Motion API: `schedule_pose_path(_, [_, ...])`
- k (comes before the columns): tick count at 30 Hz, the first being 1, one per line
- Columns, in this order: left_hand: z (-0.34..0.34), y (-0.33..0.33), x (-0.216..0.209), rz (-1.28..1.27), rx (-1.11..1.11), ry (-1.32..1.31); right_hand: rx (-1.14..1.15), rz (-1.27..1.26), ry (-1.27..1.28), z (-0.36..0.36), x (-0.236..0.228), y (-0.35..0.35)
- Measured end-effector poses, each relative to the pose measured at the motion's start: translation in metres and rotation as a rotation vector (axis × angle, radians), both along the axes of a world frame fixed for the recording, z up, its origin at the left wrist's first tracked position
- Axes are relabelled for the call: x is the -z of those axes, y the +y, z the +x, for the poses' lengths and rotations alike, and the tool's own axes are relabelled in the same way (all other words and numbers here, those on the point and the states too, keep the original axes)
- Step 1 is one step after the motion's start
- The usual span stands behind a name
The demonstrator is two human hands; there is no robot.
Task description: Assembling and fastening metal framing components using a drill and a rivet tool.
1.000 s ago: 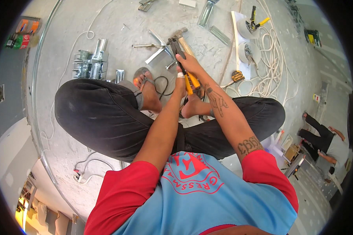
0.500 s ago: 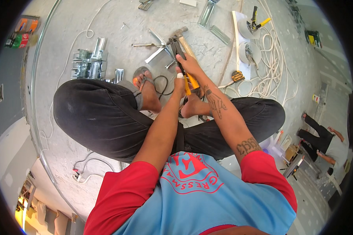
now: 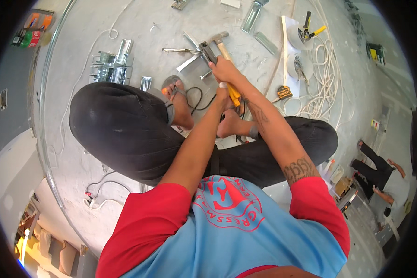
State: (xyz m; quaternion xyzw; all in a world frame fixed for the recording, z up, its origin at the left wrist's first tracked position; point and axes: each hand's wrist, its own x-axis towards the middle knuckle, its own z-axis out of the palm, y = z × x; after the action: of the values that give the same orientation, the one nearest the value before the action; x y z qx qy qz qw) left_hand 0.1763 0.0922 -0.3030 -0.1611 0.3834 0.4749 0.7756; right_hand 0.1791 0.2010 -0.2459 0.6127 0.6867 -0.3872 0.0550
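Between my feet, both hands are closed on a long plier-like tool (image 3: 207, 51) with a dark metal head and yellow handles. My right hand (image 3: 226, 70) grips it just behind the head. Nearer to me, my left hand (image 3: 223, 92) wraps round the handle part, its fingers partly hidden. The head points away from me over crossed strips of galvanized metal (image 3: 190, 61); whether its jaws bite on one cannot be seen. A claw hammer (image 3: 224, 48) with a wooden handle lies right beside the tool. A thin metal rod-like piece (image 3: 177, 49) lies to the left.
Stacked metal profile pieces (image 3: 118, 65) lie at left. At right are a white board (image 3: 289, 55), a yellow-handled hand tool (image 3: 312, 32), a tape measure (image 3: 284, 92) and coiled white cable (image 3: 326, 78). A long metal track (image 3: 42, 92) runs along the left. Another person (image 3: 380, 173) is far right.
My right hand has moved up nearer the tool's head and covers more of it. The yellow handles have swung slightly right. The whole view has shifted a little.
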Motion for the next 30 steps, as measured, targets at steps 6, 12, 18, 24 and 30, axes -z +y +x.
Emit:
schedule_pose_path(6, [-0.029,-0.010,-0.020,0.146,0.266,0.237,0.192,-0.023,0.069,0.014,0.026,-0.018])
schedule_pose_path(12, [-0.051,-0.019,-0.011,0.082,0.280,0.062,0.238,-0.018,0.072,0.001,0.012,-0.029])
schedule_pose_path(18, [-0.032,-0.015,0.014,0.212,0.207,0.098,0.476,-0.554,0.432,0.020,0.010,-0.032])
schedule_pose_path(24, [-0.034,-0.023,-0.017,0.150,0.048,0.075,0.421,-0.211,0.088,-0.006,-0.015,-0.045])
schedule_pose_path(30, [-0.038,-0.030,-0.004,0.150,0.032,0.113,0.552,0.057,-0.019,-0.012,0.020,-0.068])
